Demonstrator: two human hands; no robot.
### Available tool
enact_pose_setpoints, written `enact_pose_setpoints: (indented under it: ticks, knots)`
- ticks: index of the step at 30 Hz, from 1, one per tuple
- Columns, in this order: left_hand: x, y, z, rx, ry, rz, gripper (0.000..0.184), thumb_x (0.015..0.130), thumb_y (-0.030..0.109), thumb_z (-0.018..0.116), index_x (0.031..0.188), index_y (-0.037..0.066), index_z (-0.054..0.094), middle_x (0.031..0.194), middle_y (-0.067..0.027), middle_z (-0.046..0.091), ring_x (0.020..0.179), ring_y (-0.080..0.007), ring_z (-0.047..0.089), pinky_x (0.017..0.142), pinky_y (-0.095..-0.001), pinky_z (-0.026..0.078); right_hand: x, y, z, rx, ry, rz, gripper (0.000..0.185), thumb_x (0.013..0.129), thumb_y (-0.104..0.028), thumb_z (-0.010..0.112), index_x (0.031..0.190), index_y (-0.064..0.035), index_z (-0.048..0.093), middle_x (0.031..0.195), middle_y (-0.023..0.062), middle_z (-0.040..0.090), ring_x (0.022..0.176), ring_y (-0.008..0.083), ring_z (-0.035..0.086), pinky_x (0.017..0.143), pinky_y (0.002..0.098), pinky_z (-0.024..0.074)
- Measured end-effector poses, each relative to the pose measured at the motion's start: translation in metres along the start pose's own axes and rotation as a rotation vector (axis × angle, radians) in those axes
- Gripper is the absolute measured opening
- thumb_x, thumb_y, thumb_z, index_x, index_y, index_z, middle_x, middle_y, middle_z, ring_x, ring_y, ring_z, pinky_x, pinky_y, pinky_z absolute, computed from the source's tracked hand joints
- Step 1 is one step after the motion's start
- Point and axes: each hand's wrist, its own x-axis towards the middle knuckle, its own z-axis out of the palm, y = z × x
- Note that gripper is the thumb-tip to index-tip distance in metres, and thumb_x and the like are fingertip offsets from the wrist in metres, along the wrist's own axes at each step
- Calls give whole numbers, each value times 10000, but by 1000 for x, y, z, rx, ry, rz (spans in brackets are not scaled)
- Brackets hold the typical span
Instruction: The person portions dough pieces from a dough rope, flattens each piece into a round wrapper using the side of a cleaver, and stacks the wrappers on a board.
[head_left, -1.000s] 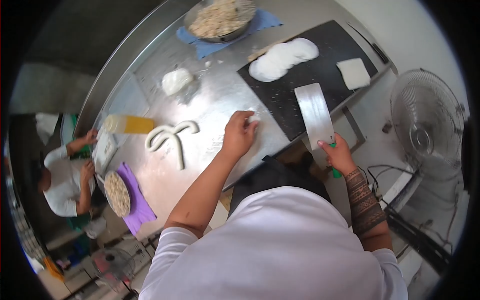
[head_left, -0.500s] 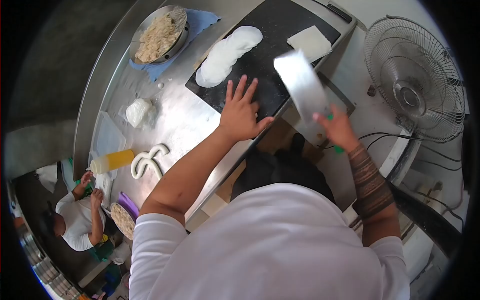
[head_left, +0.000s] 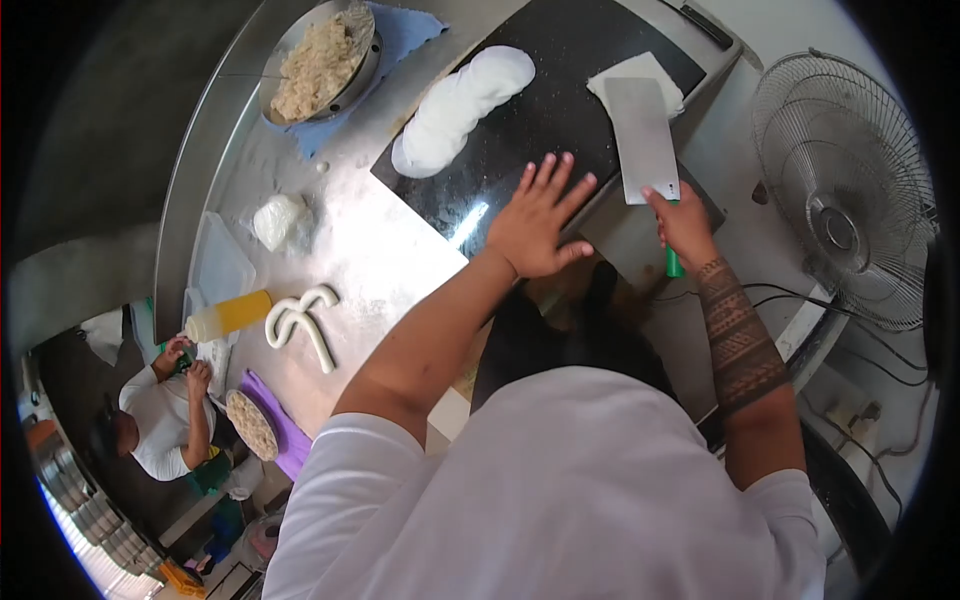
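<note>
Fingers of the left hand (head_left: 532,222) spread wide at the near edge of the black board (head_left: 560,115); whether the palm presses down, I can't tell. The right hand (head_left: 687,225) wraps the green handle of a cleaver (head_left: 645,135), its blade overlapping, from where I stand, a white square (head_left: 640,68) at the left hand's one o'clock. White rounds (head_left: 465,110) lie at eleven. On the metal table (head_left: 350,265), a dough rope (head_left: 308,332) curls at eight; a fan (head_left: 845,190) stands at three. At ten, a bowl (head_left: 368,85) holds pale filling (head_left: 318,70); at eight, a bottle (head_left: 230,314) holds yellow liquid. Shiny metal stretches between rope and board, and the handle hangs past the board's near edge.
</note>
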Motion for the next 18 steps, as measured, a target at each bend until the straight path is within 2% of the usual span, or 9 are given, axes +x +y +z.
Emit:
enact_pose_setpoints:
  ticks: [1, 2, 4, 6, 7, 10, 11, 14, 18]
  knots:
    - [-3, -6, 0, -143, 154, -4, 927, 1043, 622, 539, 1721, 79, 216, 1756, -312, 160, 1636, -493, 141, 1312, -600, 127, -13, -5, 1, -95, -23, -53, 472, 958, -373, 836, 1222, -25, 659, 920, 52, 697, 752, 131, 650, 674, 321, 548]
    - [-3, -10, 2, -366, 324, -112, 919, 1041, 599, 559, 1716, 73, 225, 1753, -315, 167, 1632, -499, 147, 1311, -601, 131, -28, -9, 2, -189, -46, -104, 491, 943, -356, 853, 1244, -18, 663, 966, 65, 727, 808, 144, 676, 728, 329, 569]
    - [3, -23, -4, -801, 669, -330, 905, 1036, 553, 599, 1706, 62, 242, 1747, -321, 182, 1624, -512, 161, 1310, -603, 138, -44, -9, 13, -321, -179, -177, 544, 893, -301, 894, 1280, 8, 668, 1113, 123, 770, 1014, 227, 721, 934, 372, 563]
    - [-4, -49, -28, -396, 611, -383, 806, 1100, 442, 550, 1712, 42, 209, 1748, -315, 188, 1645, -456, 152, 1322, -544, 137, -44, 5, 30, -393, -359, -298, 568, 878, -304, 899, 1284, 18, 667, 1136, 152, 771, 1096, 268, 724, 992, 401, 549]
    - [-4, -57, -37, -82, 468, -385, 797, 1077, 460, 583, 1711, 97, 264, 1748, -296, 212, 1638, -465, 173, 1320, -571, 139, -45, 0, 43, -427, -431, -288, 578, 869, -311, 902, 1282, 20, 669, 1141, 168, 769, 1105, 283, 725, 992, 408, 549]
    - [-15, -55, -30, 250, -23, 30, 799, 1026, 521, 625, 1695, 187, 345, 1740, -280, 250, 1622, -477, 215, 1309, -612, 161, -40, -8, 80, -521, -613, -279, 582, 852, -313, 907, 1265, 24, 674, 1149, 207, 763, 1113, 321, 731, 981, 428, 550]
    - [-25, -50, -24, 221, -62, 80, 823, 961, 585, 657, 1671, 258, 401, 1733, -262, 279, 1606, -488, 247, 1293, -649, 183, -40, -6, 87, -543, -641, -287, 566, 852, -301, 905, 1253, 25, 674, 1146, 215, 760, 1104, 329, 733, 970, 434, 552]
    - [-27, -30, -26, 163, -164, 15, 845, 944, 618, 647, 1671, 264, 403, 1738, -249, 279, 1607, -493, 241, 1290, -658, 184, -53, 8, 80, -614, -691, -277, 560, 837, -295, 912, 1236, 21, 677, 1139, 226, 757, 1098, 356, 731, 959, 443, 552]
    - [-23, 8, -1, 52, -221, -39, 867, 968, 630, 617, 1702, 268, 333, 1768, -238, 205, 1631, -480, 171, 1298, -657, 133, -61, 20, 53, -631, -705, -168, 622, 824, -337, 921, 1265, 17, 662, 1128, 228, 754, 1099, 388, 724, 956, 451, 551]
